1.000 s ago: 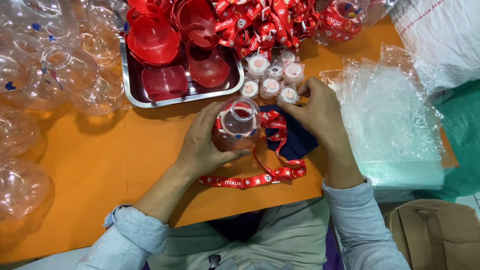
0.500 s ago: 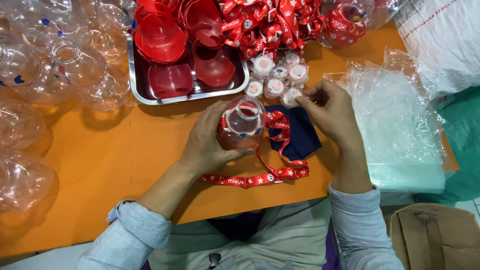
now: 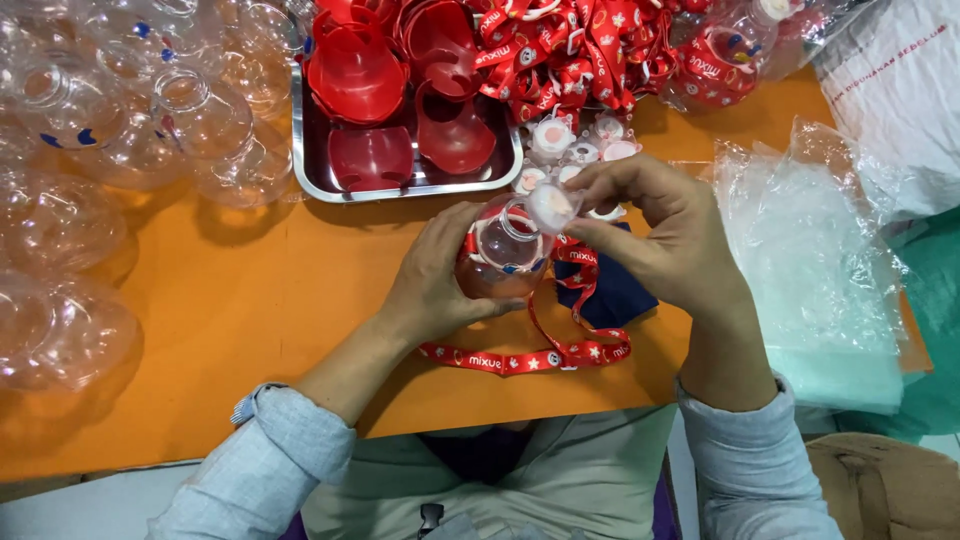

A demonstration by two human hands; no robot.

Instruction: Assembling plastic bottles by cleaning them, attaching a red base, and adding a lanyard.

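Hands at work over an orange table (image 3: 230, 300), seen from above. The person's left hand (image 3: 435, 275) is wrapped around a small round clear bottle (image 3: 503, 255) with a red band at its neck, holding it just above the table's middle. The right hand (image 3: 665, 235) pinches a small white cap (image 3: 552, 207) between thumb and fingertips, held right at the bottle's open mouth; it does not look seated yet. A red printed lanyard (image 3: 530, 355) trails from the bottle and loops across the table toward the person. Beyond the hands, a few more white caps (image 3: 585, 150) lie loose beside a metal tray (image 3: 305, 170) of red plastic pieces (image 3: 357, 70). Many empty clear bottles (image 3: 110, 130) are heaped at the left, none capped or strapped as far as can be seen. At the far edge, one finished-looking bottle (image 3: 715, 60) lies by a tangle of red lanyards (image 3: 570, 50). Judging by these piles, most of the assembly remains. Clear plastic bags (image 3: 800, 260) lie at the right.
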